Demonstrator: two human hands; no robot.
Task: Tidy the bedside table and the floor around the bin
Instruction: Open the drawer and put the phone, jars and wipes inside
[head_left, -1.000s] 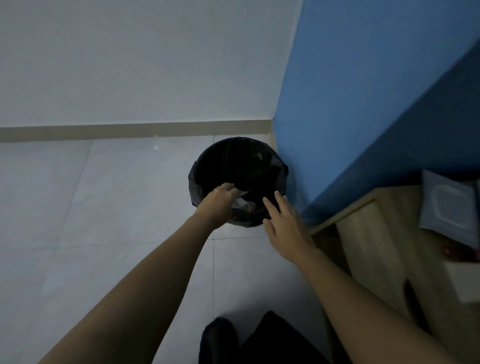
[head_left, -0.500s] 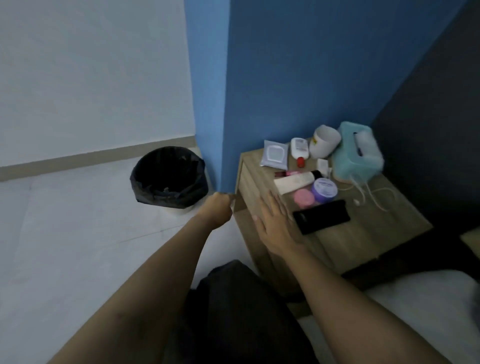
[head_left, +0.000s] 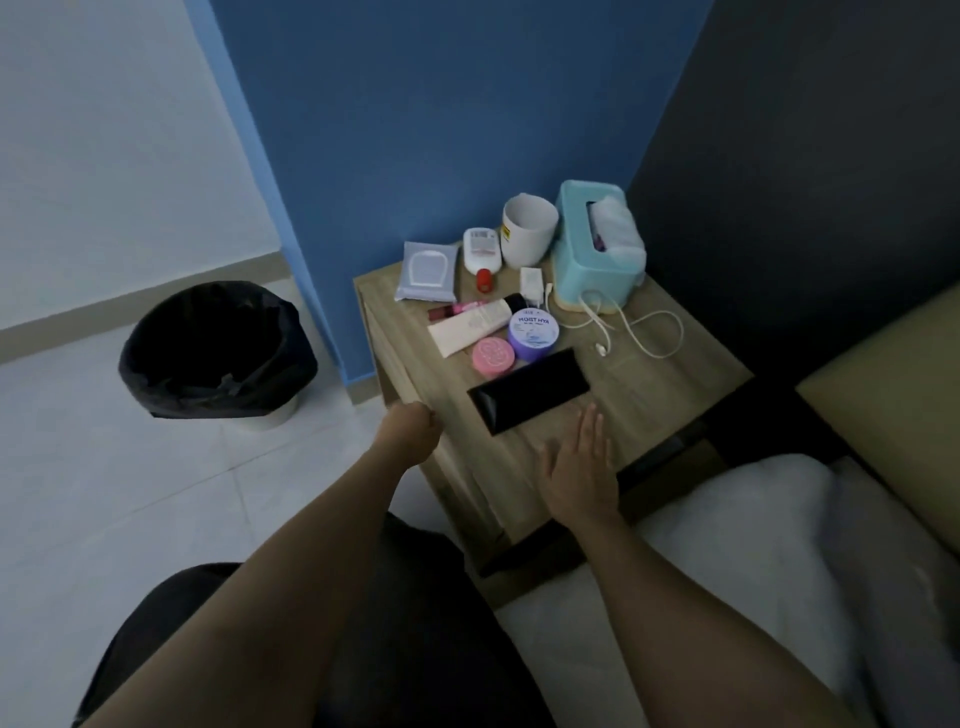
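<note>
At the bedside table (head_left: 655, 400), moved over from the bin (head_left: 218, 397), the left hand (head_left: 408, 434) is fisted empty, the right hand (head_left: 582, 467) flat.

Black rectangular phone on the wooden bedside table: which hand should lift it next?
Right hand, likely: open, fingertips just short of the black rectangular phone. Left hand is curled beside the wooden table.

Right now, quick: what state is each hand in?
Left hand: fingers curled, nothing visible in it, at the bedside table edge.
Right hand: open, fingers straight, holding nothing.
</note>
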